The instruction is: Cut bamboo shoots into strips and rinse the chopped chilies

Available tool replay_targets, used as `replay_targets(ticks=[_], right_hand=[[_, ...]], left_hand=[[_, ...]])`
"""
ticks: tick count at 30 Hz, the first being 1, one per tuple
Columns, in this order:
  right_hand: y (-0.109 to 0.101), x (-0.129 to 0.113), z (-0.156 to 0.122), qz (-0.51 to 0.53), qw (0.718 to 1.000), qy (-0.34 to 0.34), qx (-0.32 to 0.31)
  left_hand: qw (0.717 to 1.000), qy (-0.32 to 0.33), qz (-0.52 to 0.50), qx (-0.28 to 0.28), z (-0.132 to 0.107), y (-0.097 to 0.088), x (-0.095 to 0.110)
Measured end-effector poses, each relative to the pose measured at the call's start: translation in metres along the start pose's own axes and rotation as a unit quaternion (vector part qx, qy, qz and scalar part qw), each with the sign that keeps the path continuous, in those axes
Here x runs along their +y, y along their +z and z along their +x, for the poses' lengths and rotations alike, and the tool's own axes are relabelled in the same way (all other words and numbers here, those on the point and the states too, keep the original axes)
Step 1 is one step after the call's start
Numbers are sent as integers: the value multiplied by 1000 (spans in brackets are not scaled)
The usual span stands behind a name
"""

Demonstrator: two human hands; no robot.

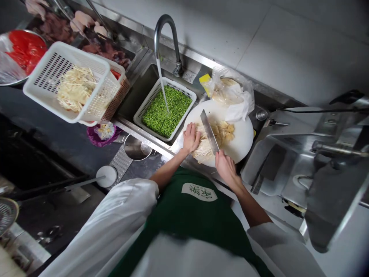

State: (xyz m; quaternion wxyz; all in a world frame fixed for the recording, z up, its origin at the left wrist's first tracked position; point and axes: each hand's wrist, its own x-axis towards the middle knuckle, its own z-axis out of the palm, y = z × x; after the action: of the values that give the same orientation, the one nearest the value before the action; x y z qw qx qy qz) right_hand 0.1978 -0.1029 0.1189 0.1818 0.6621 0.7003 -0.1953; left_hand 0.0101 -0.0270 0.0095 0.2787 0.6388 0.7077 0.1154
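Note:
Pale enoki mushrooms (205,149) lie in a bundle on a round white cutting board (243,142). My right hand (226,168) is closed round the handle of a cleaver (210,132), whose blade lies across the mushrooms near their root ends (227,130). On the left part of the bundle my left hand (190,138) rests flat, fingers stretched out, to the left of the blade. At the back of the board sits a crumpled clear plastic bag (239,96) with pale contents.
Water runs from a tap (165,19) into a basket of chopped greens (168,111) in the sink. Left of it, a white basket (37,90) holds more enoki mushrooms. Raw meat (57,29) fills the far sink. A steel pot (137,150) stands below; a metal machine (288,161) is at right.

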Motion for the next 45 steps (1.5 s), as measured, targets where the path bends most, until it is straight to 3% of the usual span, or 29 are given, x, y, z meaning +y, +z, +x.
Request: replay_targets(ticks=[8, 17, 21, 26, 30, 34, 38, 42, 45], right_hand=[[4, -7, 20, -22, 999, -7, -29], [22, -32, 64, -18, 998, 19, -55], [13, -27, 73, 0, 999, 14, -52], [-15, -3, 60, -8, 999, -14, -51], [-11, 14, 25, -40, 997, -11, -65], [18, 17, 4, -37, 996, 9, -75], [40, 11, 7, -6, 998, 11, -65], [44, 11, 13, 10, 998, 14, -55], [43, 14, 14, 13, 998, 13, -58]], left_hand=[[998, 11, 53, -22, 0, 17, 9], [1000, 13, 13, -10, -2, 25, 8], [1000, 9, -11, -14, -1, 20, 8], [999, -24, -23, 2, 20, 4, 2], [996, 24, -26, -78, 28, -7, -5], [991, 98, -8, -93, 4, -7, -8], [990, 86, 57, -95, -34, 7, 3], [978, 89, 155, -106, -60, 25, 19], [970, 82, 201, -107, -62, 34, 25]])
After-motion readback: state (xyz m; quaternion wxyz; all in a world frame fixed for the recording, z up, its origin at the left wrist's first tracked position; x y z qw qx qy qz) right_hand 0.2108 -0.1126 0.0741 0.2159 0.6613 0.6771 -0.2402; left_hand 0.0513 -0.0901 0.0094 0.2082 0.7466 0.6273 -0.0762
